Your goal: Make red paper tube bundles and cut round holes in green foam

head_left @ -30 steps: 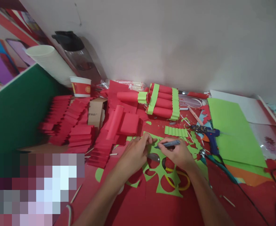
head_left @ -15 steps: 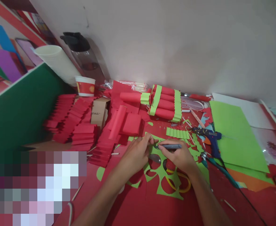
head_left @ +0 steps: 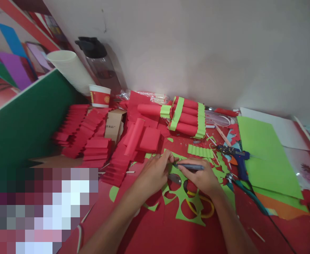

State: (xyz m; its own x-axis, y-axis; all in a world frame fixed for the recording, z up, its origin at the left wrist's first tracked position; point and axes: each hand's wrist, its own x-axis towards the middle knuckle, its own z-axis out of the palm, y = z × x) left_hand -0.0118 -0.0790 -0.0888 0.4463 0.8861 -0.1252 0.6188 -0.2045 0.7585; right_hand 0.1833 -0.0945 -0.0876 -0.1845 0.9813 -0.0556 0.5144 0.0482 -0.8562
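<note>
My right hand is closed on a dark grey pen, its tip pointing left toward my other hand. My left hand rests on a green paper sheet, thumb and fingers pinched together near the pen tip; what they hold is too small to make out. Green scraps with cut-out holes lie below both hands. Scissors with a yellow handle lie partly under the scraps, close to my right wrist.
Bundled red tubes with green bands stand behind the hands. Pleated red paper, a paper cup and a bottle are at left. At right are a blue glue gun, pliers and green sheets.
The camera view has shifted slightly, so the background items appear a little further right. Both hands keep nearly the same pose, and the pen stays in my right hand.
</note>
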